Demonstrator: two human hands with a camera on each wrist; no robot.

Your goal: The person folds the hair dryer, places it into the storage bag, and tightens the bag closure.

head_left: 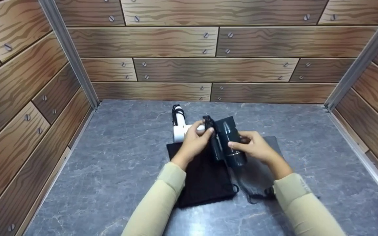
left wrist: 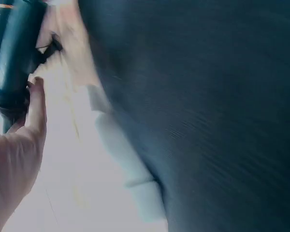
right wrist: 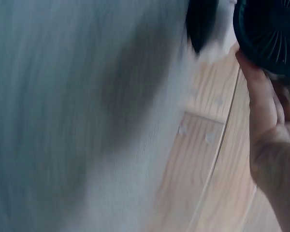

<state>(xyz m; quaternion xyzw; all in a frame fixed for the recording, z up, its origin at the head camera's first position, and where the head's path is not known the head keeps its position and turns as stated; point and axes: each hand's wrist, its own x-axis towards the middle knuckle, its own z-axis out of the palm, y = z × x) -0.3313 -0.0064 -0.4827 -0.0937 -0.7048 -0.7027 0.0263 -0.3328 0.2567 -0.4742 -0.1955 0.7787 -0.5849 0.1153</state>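
A black hair dryer is held over a black cloth pouch that lies flat on the grey marble table. My left hand pinches the dryer's folded handle and cord end at its left side. My right hand grips the barrel from the right. In the left wrist view, the left hand touches the dark dryer and the rest is blurred. In the right wrist view, the right hand's fingers curl under the dryer's round rear grille.
A white hair dryer with a black cord wound round it lies just behind the left hand. A grey cloth with a dark drawstring lies under the right forearm. Wood-patterned walls close in the table on three sides.
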